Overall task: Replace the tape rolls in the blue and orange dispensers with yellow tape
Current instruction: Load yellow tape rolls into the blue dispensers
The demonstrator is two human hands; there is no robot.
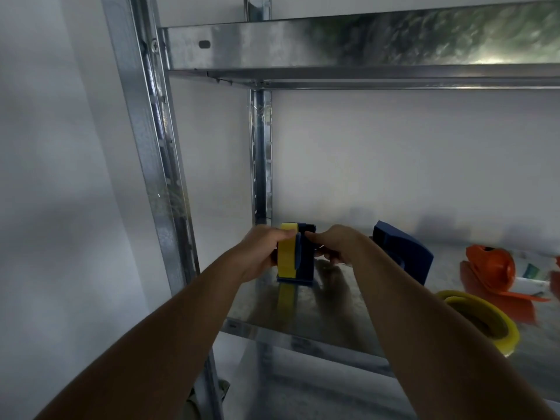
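Observation:
A blue dispenser stands on the metal shelf near its left post, with a yellow tape roll set against its left side. My left hand grips the yellow roll from the left. My right hand holds the dispenser's right side with curled fingers. A second blue dispenser part lies to the right. Further right lies the orange dispenser, tipped over. Another yellow tape roll lies flat near the shelf's front edge, partly behind my right forearm.
An upper metal shelf hangs overhead. Upright steel posts stand at the left and at the back. A white wall is behind. A white and green object lies behind the orange dispenser.

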